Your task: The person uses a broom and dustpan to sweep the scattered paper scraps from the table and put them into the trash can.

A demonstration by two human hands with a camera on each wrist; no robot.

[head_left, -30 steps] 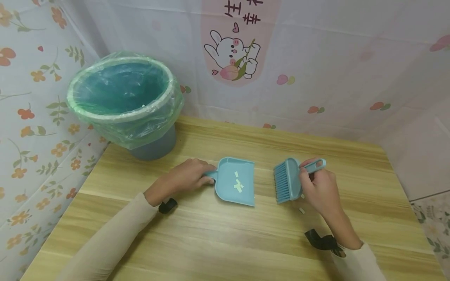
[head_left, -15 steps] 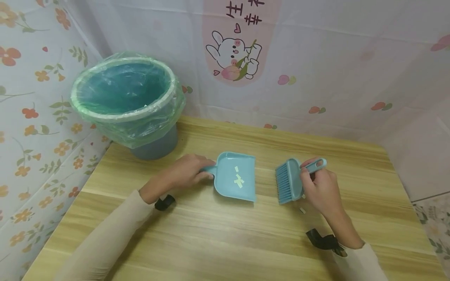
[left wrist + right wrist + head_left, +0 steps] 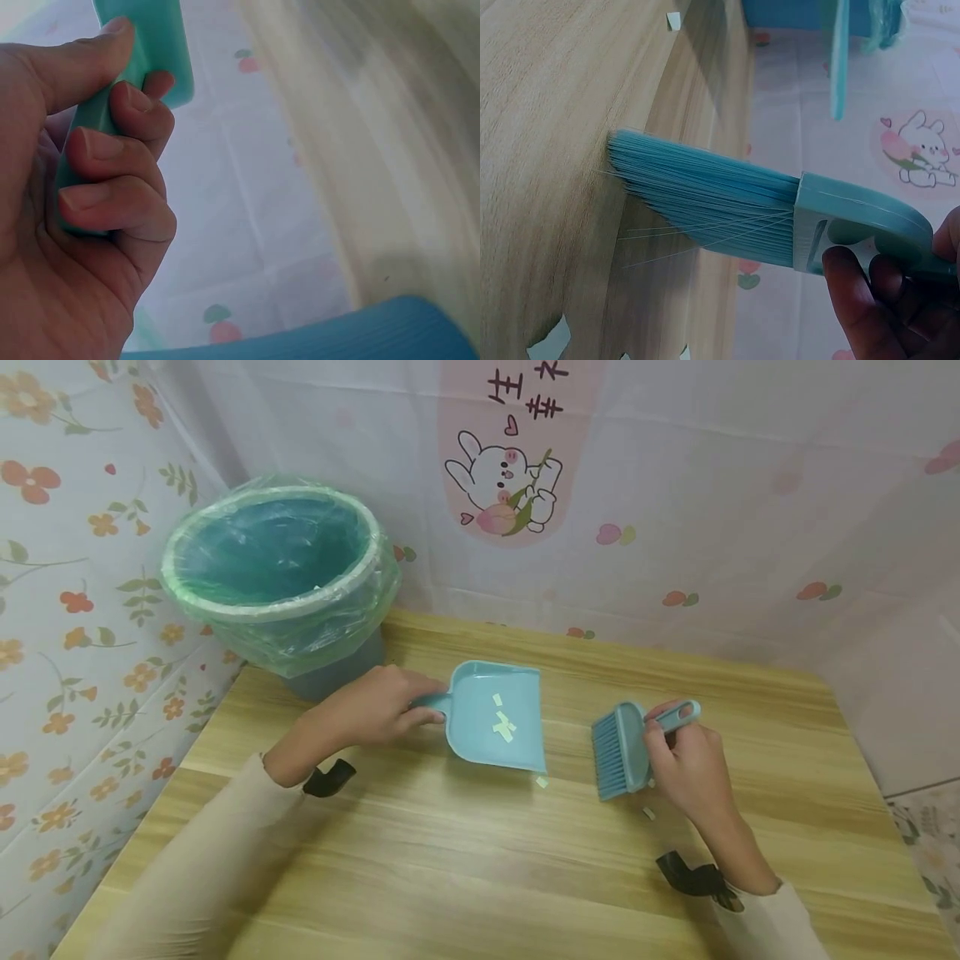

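My left hand (image 3: 378,706) grips the handle of a light-blue dustpan (image 3: 468,735); in the left wrist view the fingers (image 3: 124,202) curl round the handle (image 3: 94,120). The pan is raised off the table, with several pale paper scraps (image 3: 504,727) lying on it. My right hand (image 3: 690,768) holds a blue hand brush (image 3: 635,747) by its handle, to the right of the pan. In the right wrist view the brush's bristles (image 3: 697,195) reach down to the wooden surface. One scrap (image 3: 542,782) lies on the table just below the pan's lip.
A blue bin (image 3: 337,668) with a green plastic liner (image 3: 300,631) over its rim stands at the back left of the wooden table (image 3: 465,877). Another paper scrap (image 3: 649,814) lies near the brush. Printed cloth (image 3: 675,510) hangs behind the table.
My left hand has lifted the dustpan with its scraps and shifted it slightly left and back. A scrap now shows on the table by its lip. The right hand and brush have barely moved.
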